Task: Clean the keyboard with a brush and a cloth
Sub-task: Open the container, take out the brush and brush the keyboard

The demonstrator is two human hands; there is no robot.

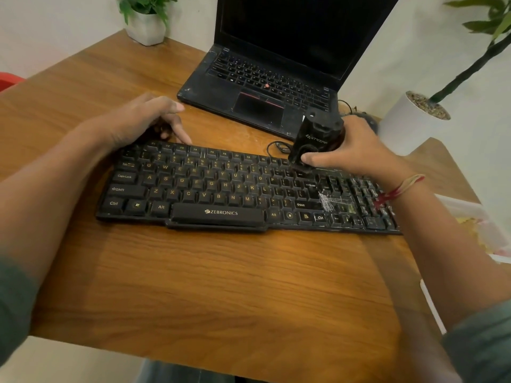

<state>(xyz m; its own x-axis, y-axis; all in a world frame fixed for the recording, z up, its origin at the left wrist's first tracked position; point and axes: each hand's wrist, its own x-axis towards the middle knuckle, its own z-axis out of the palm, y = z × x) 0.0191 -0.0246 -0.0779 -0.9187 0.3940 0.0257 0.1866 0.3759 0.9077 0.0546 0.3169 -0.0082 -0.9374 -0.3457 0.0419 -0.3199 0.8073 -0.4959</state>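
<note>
A black Zebronics keyboard [221, 194] lies across the wooden table, with a patch of white dust [329, 201] on its right-hand keys. My right hand [356, 150] grips a black handheld cleaning tool [315, 139]. The tool stands tilted, its lower tip on the keyboard's top row near the right side. My left hand [143, 120] rests arched over the keyboard's top-left corner, with one digit touching the back edge and nothing held. No cloth is clearly recognisable.
An open black laptop [262, 87] sits just behind the keyboard, with a thin cable [279, 146] looping between them. Potted plants stand at the back left [146, 26] and at the right [412, 120]. A pale, blurred object [475, 217] lies at the table's right edge.
</note>
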